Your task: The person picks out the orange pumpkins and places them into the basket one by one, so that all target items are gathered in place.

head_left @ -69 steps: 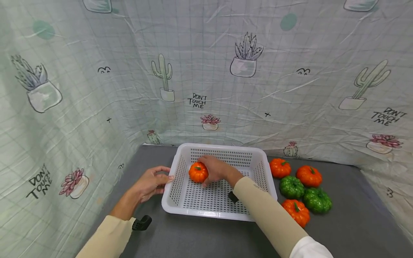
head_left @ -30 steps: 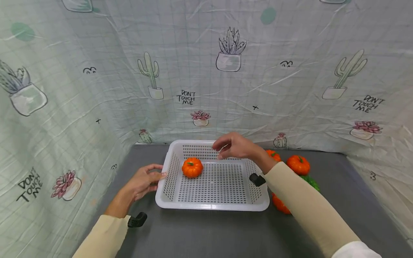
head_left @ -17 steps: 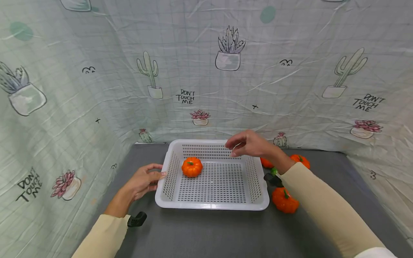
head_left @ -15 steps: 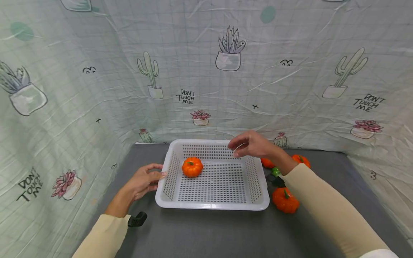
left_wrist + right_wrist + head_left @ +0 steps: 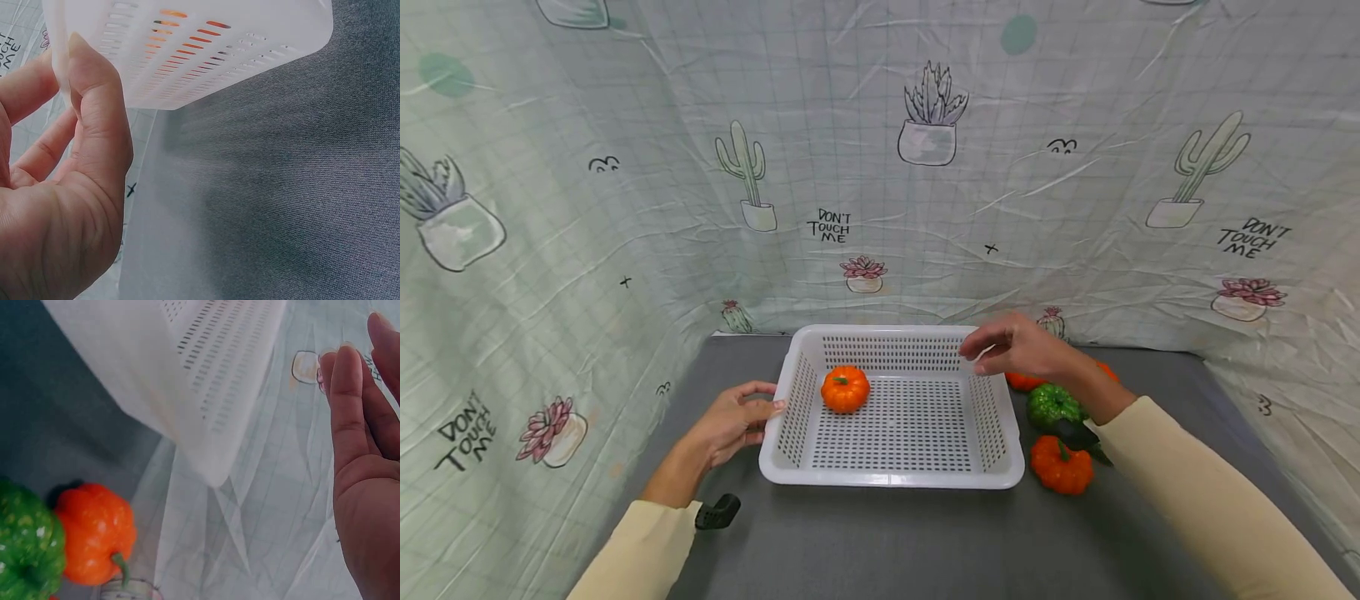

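Note:
A white perforated plastic basket [image 5: 891,480] stands on the dark table, with one small orange pumpkin [image 5: 846,389] inside near its left wall. My left hand [image 5: 730,427] pinches the basket's left rim between thumb and fingers; the left wrist view shows the hand [image 5: 81,156] close up on the rim. Over the back right corner of the basket hovers my right hand [image 5: 1026,346], its fingers relaxed and nothing in them. To the right of the basket lie a green pumpkin [image 5: 1051,405] and an orange pumpkin [image 5: 1062,467]. Others there are partly hidden by my right forearm.
Behind the table hangs a pale curtain [image 5: 865,167] printed with cacti, which also closes off the left side. The grey table surface [image 5: 865,542] extends in front of the basket. In the right wrist view, an orange pumpkin [image 5: 97,534] touches a green one.
My right hand has let go of the orange pumpkin in the basket, lifted, and moved right toward the pumpkins outside. The left hand still holds the rim.

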{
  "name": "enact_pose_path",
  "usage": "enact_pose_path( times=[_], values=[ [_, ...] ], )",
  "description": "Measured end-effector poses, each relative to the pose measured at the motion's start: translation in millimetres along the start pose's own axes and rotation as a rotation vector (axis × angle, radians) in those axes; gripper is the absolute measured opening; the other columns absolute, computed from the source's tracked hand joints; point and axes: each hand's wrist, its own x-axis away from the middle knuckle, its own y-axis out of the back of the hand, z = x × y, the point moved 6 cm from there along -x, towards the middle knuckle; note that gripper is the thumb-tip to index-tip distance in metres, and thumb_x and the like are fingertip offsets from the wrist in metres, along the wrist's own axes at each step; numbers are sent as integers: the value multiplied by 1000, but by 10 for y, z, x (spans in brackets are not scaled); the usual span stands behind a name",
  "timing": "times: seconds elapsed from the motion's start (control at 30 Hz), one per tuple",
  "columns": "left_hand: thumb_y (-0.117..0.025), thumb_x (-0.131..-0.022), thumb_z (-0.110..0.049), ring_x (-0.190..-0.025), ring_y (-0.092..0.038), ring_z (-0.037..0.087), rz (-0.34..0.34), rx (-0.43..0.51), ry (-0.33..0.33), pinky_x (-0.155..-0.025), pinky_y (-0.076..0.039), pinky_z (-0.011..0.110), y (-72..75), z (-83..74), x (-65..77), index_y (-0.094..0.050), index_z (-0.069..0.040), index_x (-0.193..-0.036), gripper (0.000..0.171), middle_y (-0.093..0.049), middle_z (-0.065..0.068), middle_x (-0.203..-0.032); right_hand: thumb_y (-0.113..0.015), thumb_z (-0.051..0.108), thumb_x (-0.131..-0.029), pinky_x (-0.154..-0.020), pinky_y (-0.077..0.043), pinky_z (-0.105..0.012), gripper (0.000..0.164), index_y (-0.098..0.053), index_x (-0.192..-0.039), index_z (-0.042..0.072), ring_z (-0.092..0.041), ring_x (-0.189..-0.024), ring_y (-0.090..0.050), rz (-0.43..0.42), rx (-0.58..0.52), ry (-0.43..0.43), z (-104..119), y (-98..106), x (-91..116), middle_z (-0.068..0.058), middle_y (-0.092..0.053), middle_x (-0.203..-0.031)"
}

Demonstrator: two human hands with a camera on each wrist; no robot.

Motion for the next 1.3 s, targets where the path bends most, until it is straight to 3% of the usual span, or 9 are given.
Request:
enact_pose_path(
  times=[0.23,0.37,0.5,0.67,0.9,1.07,1.13,1.3],
  values=[
    [-76,-97,-19,-95,-76,22,-6,6,4,-79,-64,38,2,5,7,-45,-1,-143,58,-75,7,-114,-76,6,-93,-89,-59,-26,31,-73,-123,-1,-35,-111,-72,-13,-3,-33,-129,78,210,-21,-74,-122],
    [-75,-97,-19,-95,-75,22,-13,2,6,-79,-64,39,4,12,13,-46,-1,-143,57,-75,6,-113,-76,7,-93,-88,-61,-28,31,-73,-123,-1,-35,-111,-72,-15,-31,-45,-215,108,329,-26,-72,-123],
    [-74,-98,-19,-95,-75,22,-15,-7,7,-79,-64,39,-1,21,19,-45,-1,-144,57,-75,5,-111,-77,6,-93,-85,-63,-31,34,-71,-124,-6,-25,-103,-76,0,-59,-41,-293,126,454,-31,-70,-123],
    [-75,-98,-20,-94,-75,20,-18,-10,4,-79,-63,38,-3,17,11,-44,-1,-145,59,-75,4,-111,-78,8,-92,-83,-61,-27,35,-71,-123,-7,-12,-96,-76,-10,-28,-36,-390,179,619,-33,-70,-121],
    [-74,-98,-20,-93,-75,19,-21,-16,5,-79,-63,37,4,4,-7,-44,0,-145,59,-75,3,-110,-79,13,-92,-83,-61,-25,33,-74,-122,0,-15,-101,-76,-39,34,-51,-506,250,847,-25,-75,-118],
    [-75,-98,-20,-92,-75,19,-30,-23,7,-78,-63,37,11,5,-18,-45,-1,-145,59,-75,4,-110,-79,11,-92,-82,-60,-24,34,-73,-123,-1,-5,-102,-74,-43,36,-50,-588,276,992,-13,-78,-116],
    [-75,-98,-20,-92,-75,19,-29,-23,7,-78,-63,37,14,8,-20,-45,-1,-145,59,-75,4,-110,-79,10,-92,-81,-60,-25,35,-72,-124,-2,-1,-101,-73,-45,33,-55,-625,284,1041,-13,-78,-115],
    [-74,-98,-20,-93,-75,19,-27,-26,4,-79,-63,37,1,9,-30,-44,-1,-145,59,-74,3,-110,-79,13,-92,-81,-60,-25,37,-72,-125,-2,-8,-103,-75,-52,54,-64,-712,310,1148,-21,-76,-117]
  ],
)
